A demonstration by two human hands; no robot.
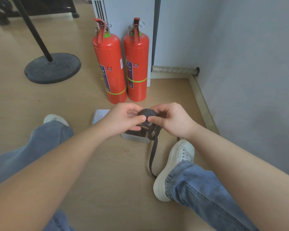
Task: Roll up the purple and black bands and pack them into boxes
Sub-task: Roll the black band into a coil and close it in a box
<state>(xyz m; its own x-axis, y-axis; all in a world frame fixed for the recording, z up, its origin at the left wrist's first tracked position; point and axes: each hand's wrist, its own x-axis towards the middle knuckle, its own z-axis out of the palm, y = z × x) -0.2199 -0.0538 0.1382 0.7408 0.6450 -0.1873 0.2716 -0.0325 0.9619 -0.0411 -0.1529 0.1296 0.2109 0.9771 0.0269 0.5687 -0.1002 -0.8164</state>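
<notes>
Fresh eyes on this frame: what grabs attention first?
Two red fire extinguishers stand out, upright and side by side on the floor at upper centre. Just below them, the left hand and right hand pinch a rolled-up black band between their fingertips above a clear box. The band's loose tail trails down to the floor beside the right-side white shoe.

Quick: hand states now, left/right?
Left hand: closed, pinching the rolled black band.
Right hand: closed, gripping the same band.

left hand point(123, 120): pinches black band point(148, 113) | right hand point(172, 121): pinches black band
</notes>
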